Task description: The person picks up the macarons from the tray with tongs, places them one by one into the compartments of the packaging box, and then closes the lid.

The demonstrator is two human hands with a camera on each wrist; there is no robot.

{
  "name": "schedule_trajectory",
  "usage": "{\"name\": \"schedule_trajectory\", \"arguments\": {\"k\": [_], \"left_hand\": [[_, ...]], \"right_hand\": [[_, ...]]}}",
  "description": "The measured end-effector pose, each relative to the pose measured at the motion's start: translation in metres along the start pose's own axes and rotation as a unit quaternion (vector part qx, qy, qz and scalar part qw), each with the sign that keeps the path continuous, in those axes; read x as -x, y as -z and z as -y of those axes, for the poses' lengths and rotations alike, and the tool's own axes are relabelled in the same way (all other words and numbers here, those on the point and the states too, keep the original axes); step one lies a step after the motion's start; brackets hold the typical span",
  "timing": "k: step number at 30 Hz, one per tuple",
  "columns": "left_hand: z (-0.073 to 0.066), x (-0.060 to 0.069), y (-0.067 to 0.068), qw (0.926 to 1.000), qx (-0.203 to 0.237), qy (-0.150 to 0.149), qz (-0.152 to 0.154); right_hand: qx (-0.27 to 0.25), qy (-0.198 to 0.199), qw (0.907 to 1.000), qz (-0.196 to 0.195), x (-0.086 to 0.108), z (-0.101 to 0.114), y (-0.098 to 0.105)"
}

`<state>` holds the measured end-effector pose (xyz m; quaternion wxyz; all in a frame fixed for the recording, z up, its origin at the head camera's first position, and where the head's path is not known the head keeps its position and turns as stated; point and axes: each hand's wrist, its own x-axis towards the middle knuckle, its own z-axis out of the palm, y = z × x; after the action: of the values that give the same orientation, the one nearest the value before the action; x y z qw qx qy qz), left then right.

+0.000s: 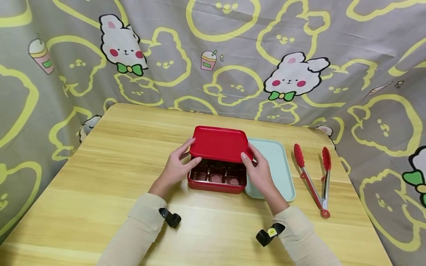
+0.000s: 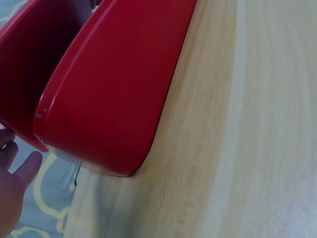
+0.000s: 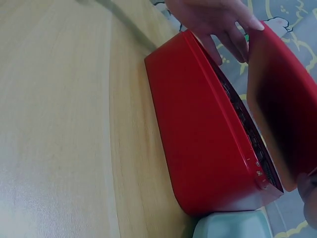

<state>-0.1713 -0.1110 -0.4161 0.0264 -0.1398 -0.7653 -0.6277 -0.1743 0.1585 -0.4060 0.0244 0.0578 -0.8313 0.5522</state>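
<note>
A red lid [image 1: 219, 142] is raised and tilted over a red rectangular box [image 1: 217, 187], whose front part lies uncovered. Dark compartments with ribbed floors show inside the box; the rear is hidden beneath the lid. At the lid's left side, my left hand [image 1: 175, 167] holds the edge between thumb and fingers. My right hand [image 1: 260, 170] grips the opposite edge, its thumb on the front right corner. From the right wrist, a gap appears between the lid [image 3: 285, 104] and the box [image 3: 198, 129]. The left wrist view catches only part of the left hand [image 2: 11, 193].
A pale green tray [image 1: 274, 166] lies right of the box, partly behind my right hand. Farther right rest red-tipped tongs [image 1: 313, 184], spread apart. The wooden table [image 1: 100, 177] backs onto a patterned curtain [image 1: 166, 66].
</note>
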Motion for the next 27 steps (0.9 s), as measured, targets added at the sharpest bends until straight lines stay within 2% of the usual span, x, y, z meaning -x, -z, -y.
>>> {"name": "schedule_trajectory", "arguments": {"k": [5, 6, 9, 11, 15, 18, 22, 25, 27], "left_hand": [[0.021, -0.006, -0.002, 0.9989, 0.009, -0.023, -0.039], [0.02, -0.006, -0.003, 0.9985, 0.014, -0.025, -0.047], [0.014, -0.007, -0.005, 0.9972, 0.046, -0.016, -0.057], [0.005, -0.006, -0.005, 0.9963, 0.06, -0.01, -0.06], [-0.019, -0.003, -0.007, 0.9969, 0.044, -0.008, -0.064], [-0.034, 0.0, -0.008, 0.9977, 0.01, -0.01, -0.066], [-0.043, 0.003, -0.011, 0.9976, -0.015, -0.014, -0.066], [-0.045, 0.002, -0.013, 0.9974, -0.016, -0.026, -0.065], [-0.038, 0.0, -0.014, 0.9971, -0.013, -0.035, -0.066]], "right_hand": [[-0.02, 0.047, 0.9987, 0.004, 0.001, 0.0, -0.001], [-0.018, 0.064, 0.9978, 0.002, 0.0, -0.005, -0.002], [0.012, 0.119, 0.9928, 0.0, 0.002, -0.008, -0.005], [0.038, 0.152, 0.9876, -0.002, 0.004, -0.01, -0.007], [0.09, 0.202, 0.9753, -0.012, 0.005, -0.013, -0.009], [0.122, 0.248, 0.9607, -0.03, 0.005, -0.017, -0.011], [0.15, 0.321, 0.933, -0.062, 0.003, -0.02, -0.013], [0.155, 0.37, 0.9122, -0.084, -0.001, -0.02, -0.016], [0.157, 0.394, 0.9004, -0.099, -0.004, -0.019, -0.017]]}}
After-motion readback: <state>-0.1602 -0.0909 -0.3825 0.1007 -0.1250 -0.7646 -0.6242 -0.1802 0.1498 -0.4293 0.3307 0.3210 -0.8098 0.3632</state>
